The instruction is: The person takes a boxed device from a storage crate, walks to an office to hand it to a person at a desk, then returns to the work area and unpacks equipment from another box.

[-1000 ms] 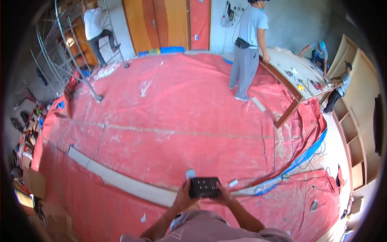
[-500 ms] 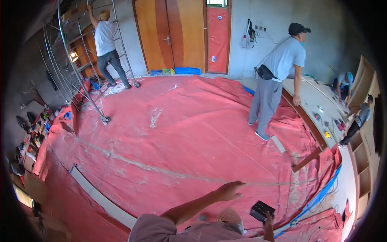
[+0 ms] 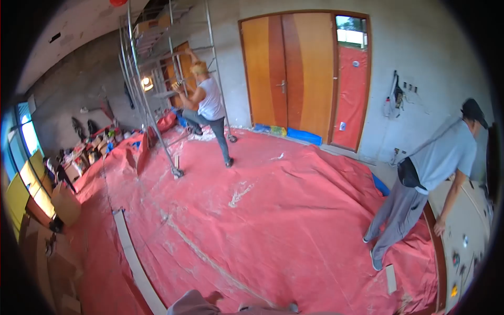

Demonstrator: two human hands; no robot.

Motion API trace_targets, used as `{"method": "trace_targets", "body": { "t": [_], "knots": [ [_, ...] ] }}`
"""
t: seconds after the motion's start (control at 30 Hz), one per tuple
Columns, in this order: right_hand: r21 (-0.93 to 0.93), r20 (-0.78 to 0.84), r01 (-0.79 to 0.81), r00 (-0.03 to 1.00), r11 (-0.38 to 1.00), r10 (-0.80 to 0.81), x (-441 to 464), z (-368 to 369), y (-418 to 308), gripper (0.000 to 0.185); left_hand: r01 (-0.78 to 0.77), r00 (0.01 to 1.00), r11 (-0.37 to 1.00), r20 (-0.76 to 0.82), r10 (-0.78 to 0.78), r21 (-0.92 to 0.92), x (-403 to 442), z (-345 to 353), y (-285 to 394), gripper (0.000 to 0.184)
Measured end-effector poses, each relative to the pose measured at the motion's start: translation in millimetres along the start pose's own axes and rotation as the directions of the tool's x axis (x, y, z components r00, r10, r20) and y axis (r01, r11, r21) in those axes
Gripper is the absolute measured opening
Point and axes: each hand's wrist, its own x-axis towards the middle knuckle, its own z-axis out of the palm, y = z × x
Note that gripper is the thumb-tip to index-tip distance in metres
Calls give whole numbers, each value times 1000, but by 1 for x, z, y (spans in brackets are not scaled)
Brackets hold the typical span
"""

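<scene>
Neither of my hands shows now. At the bottom edge, my sleeve (image 3: 188, 303) and a small piece of arm (image 3: 213, 297) are visible, low over the red floor sheet (image 3: 294, 220). A long pale board strip (image 3: 134, 257) lies on the sheet to the left of my sleeve. What my hands hold or touch is out of the picture.
A person (image 3: 210, 100) has one leg raised at a wheeled metal scaffold (image 3: 137, 68). Another person (image 3: 441, 152) leans on a board-topped table (image 3: 459, 220) at right. Wooden double doors (image 3: 310, 68) stand behind; cardboard and clutter (image 3: 65, 205) line the left.
My view has swung left. My left hand and my right hand with a dark box have gone out of view. The person at the scaffold has lifted a leg.
</scene>
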Motion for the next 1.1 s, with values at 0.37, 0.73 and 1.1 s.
{"method": "trace_targets", "body": {
  "t": [0.37,0.73,1.1],
  "knots": [
    [-54,-78,434,896,899,-438,225,-52,-326,116,363,932,811,167,-323,-458,88,-15,34,59],
    [-346,-26,27,999,938,-38,272,-60,-414,121,-349,852,866,-507,134,-358,362,-402,239,55],
    [-377,61,109,994,920,-93,461,-1,-629,116,-160,960,987,-236,154,-10,540,-537,248,51]
  ]
}}
